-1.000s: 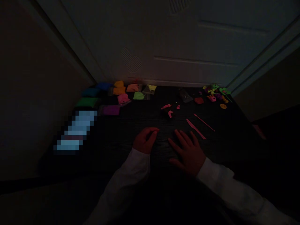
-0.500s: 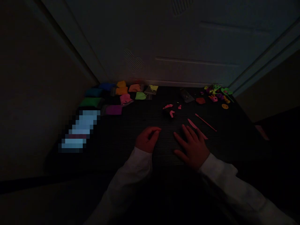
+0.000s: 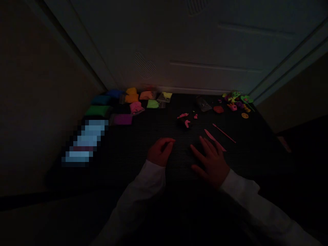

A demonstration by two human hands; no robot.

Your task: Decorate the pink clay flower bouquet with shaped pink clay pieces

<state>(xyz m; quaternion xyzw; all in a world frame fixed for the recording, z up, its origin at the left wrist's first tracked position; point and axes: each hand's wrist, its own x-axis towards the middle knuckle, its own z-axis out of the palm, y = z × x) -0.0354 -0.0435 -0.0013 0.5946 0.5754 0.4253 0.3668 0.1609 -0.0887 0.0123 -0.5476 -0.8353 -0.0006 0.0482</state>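
Observation:
My left hand point(image 3: 160, 151) is closed over the dark table point(image 3: 133, 147), thumb and forefinger pinched together; what lies between them, if anything, is too dark to make out. To its right, my right hand point(image 3: 211, 162) rests with fingers spread and palm down. Just beyond its fingers lies a pink plastic modelling knife point(image 3: 214, 139), partly behind the hand. A thin pink modelling stick point(image 3: 224, 133) lies beside the knife. Farther back sits a dark lump with pink clay pieces point(image 3: 187, 123) on it, and a small pink bit point(image 3: 195, 116) is near it.
Bags of coloured clay, such as green point(image 3: 97, 110) and purple point(image 3: 123, 119), line the back left. A lit, blurred-out screen point(image 3: 88, 140) lies at the left. Small clay figures point(image 3: 234, 100), a red clay piece point(image 3: 218, 109) and a clear bag point(image 3: 203, 104) are at the back right.
The view has shifted very slightly. My left hand keeps its pinch, and my right hand has barely moved, its fingers still spread.

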